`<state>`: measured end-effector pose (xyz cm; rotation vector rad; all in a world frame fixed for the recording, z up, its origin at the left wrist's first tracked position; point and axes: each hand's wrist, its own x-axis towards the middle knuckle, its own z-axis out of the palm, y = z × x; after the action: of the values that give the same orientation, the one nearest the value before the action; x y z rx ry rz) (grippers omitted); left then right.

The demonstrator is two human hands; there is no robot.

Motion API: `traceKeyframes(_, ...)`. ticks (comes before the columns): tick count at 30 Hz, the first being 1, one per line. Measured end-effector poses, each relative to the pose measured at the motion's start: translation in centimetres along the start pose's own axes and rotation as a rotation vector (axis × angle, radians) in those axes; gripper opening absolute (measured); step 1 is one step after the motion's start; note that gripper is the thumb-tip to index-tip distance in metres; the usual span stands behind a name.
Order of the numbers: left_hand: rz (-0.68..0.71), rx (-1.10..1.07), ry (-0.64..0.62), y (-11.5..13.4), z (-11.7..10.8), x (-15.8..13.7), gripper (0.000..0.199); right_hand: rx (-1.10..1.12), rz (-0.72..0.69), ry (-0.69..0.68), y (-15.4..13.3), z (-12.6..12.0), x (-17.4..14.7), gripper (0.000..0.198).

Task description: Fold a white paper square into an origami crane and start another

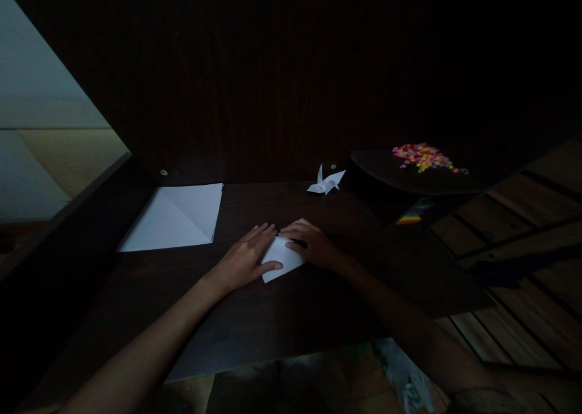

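Observation:
A small folded piece of white paper [284,261] lies on the dark wooden tabletop between my hands. My left hand [248,256] rests flat along its left side, fingers stretched forward and thumb across the paper's lower part. From the other side, my right hand [316,245] bends its fingers over the paper's top edge, its thumb pressing on the upper right. The fingertips of both hands nearly meet at the top. Beyond them stands a white origami bird [326,183], apart from both hands.
At the left lies a stack of white paper sheets [175,217] with diagonal creases. A rounded dark shelf [377,168] on the right bears a heap of small colourful pieces [422,157]. A dark panel [254,86] rises behind the tabletop [218,335]. Wooden slats [513,317] show at right.

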<state>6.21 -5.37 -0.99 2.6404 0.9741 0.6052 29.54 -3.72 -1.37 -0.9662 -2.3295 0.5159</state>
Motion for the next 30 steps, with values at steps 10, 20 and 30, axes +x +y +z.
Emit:
traceKeyframes(10, -0.008, 0.034, 0.025, -0.4, 0.3, 0.0, 0.062, 0.007, -0.148, -0.039, 0.7, 0.1, -0.7, 0.034)
traceKeyframes(20, -0.113, 0.108, 0.078, -1.5, 0.2, 0.1, 0.045, -0.026, -0.034, 0.106, -0.4, 0.4, -0.7, 0.027)
traceKeyframes(30, -0.13, 0.092, 0.077, -1.5, 1.3, 1.0, 0.031, -0.02, 0.119, 0.049, -0.6, 0.8, -0.6, 0.063)
